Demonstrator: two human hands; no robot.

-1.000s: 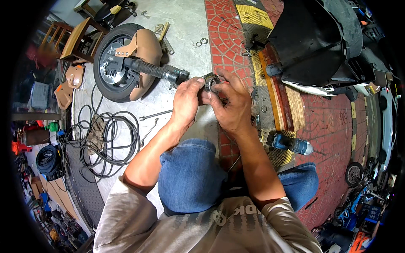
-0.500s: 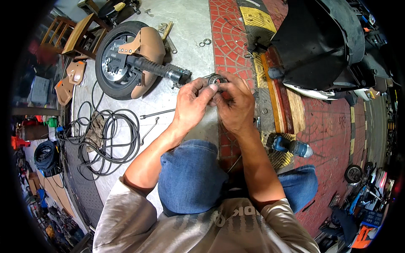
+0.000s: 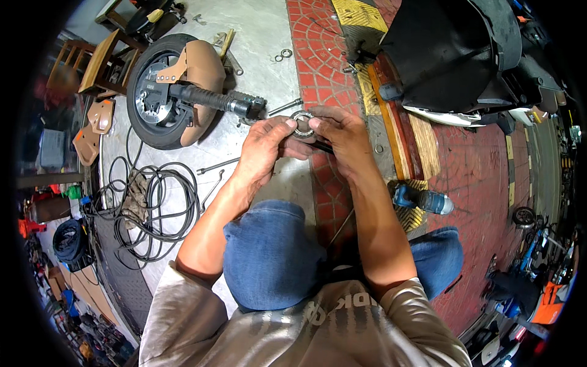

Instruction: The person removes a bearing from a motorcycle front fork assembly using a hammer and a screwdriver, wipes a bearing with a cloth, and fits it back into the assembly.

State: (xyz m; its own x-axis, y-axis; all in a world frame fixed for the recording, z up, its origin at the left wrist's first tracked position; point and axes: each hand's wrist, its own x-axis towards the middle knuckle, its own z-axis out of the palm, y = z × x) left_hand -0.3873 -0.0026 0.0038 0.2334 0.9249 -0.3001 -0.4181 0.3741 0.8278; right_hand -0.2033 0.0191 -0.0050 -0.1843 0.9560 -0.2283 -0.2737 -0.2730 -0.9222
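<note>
A steel bearing ring, seen face-on with its round hole showing, is held up between both hands. My left hand pinches its left side with thumb and fingers. On the opposite side, my right hand grips the same ring, its thumb against the rim. A dark rod-shaped part shows under the right palm; whether it is held or lies below, I cannot tell. Just beyond the hands, a metal bolt or shaft lies on the grey floor.
To the left lies a wheel with a tan fender and fork leg. Nearer are a coiled black hose and a long metal bar. At right are a wooden block, blue power tool and black scooter bodywork.
The bearing ring has turned so its open face shows. Both hands have shifted slightly left and lower in the view, still gripping it. The whole scene has shifted a little left.
</note>
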